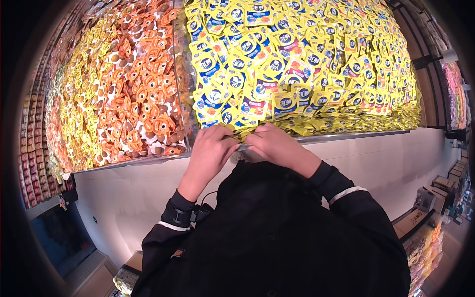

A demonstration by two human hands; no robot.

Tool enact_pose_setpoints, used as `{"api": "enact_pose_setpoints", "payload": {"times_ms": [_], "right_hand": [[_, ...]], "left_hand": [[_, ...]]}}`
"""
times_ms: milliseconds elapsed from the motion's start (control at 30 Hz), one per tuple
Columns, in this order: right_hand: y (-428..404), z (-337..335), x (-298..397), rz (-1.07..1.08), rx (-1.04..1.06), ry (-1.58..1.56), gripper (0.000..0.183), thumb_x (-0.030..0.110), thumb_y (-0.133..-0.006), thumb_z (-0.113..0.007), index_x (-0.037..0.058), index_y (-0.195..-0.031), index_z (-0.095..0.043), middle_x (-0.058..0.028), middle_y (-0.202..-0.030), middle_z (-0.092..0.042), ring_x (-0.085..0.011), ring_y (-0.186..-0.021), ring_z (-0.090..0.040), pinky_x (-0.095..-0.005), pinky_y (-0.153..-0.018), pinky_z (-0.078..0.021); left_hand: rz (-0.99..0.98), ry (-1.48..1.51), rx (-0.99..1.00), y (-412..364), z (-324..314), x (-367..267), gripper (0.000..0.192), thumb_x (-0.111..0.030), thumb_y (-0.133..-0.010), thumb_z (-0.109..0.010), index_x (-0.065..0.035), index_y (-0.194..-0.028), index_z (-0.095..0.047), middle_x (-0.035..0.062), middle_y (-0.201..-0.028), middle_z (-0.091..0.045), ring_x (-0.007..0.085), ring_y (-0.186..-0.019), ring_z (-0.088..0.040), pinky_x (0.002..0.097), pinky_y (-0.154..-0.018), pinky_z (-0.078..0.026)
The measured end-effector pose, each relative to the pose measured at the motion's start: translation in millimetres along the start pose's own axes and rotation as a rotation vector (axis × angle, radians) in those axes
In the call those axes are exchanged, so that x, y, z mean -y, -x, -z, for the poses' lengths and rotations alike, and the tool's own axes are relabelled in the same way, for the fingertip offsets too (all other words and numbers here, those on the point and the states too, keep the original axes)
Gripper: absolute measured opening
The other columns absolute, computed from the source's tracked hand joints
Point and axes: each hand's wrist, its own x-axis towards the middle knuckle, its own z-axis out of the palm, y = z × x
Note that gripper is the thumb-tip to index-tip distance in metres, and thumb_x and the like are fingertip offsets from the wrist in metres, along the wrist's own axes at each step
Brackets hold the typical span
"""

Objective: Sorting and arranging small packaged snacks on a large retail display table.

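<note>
Yellow snack packets with blue round marks (285, 102) fill a large bin in front of me, those along the front edge standing in tight rows. At the bin's near left corner, my left hand (215, 143) bends its fingers over the front rim, against the edges of some packets. Just to its right, my right hand (272, 143) has curled fingers on the same row of packets. The fingertips of both hands nearly meet. Whether either hand pinches a packet is hidden by the fingers.
A clear divider (182, 81) separates the yellow packets from orange-wrapped snacks (148, 92) on the left. A metal front rim (345, 136) runs along the bin. Pale floor (126, 200) lies below, with cardboard boxes (412, 219) at the right and another filled display (426, 248) at the lower right.
</note>
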Motion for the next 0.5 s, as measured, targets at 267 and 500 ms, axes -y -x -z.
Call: {"api": "enact_pose_setpoints", "payload": {"times_ms": [267, 500], "right_hand": [[47, 52, 7, -0.168, -0.294, 0.04, 0.02, 0.008, -0.086, -0.073, 0.0058, -0.105, -0.071, -0.0083, -0.092, -0.068, -0.0309, -0.092, -0.063, -0.0405, -0.081, -0.0482], [70, 79, -9, -0.314, -0.179, 0.157, 0.013, 0.007, -0.084, -0.074, 0.0051, -0.096, -0.071, -0.008, -0.089, -0.067, -0.0293, -0.085, -0.059, -0.0394, -0.075, -0.0473]], "left_hand": [[-0.011, 0.084, -0.137, 21, -6, 10, 0.013, -0.012, -0.084, -0.077, -0.0071, -0.095, -0.077, 0.0034, -0.093, -0.068, 0.0252, -0.094, -0.063, 0.0378, -0.086, -0.045], [0.062, 0.045, -0.139, 13, -7, -5, 0.021, -0.014, -0.083, -0.078, -0.0061, -0.102, -0.075, 0.0044, -0.093, -0.069, 0.026, -0.094, -0.064, 0.0385, -0.088, -0.046]]}}
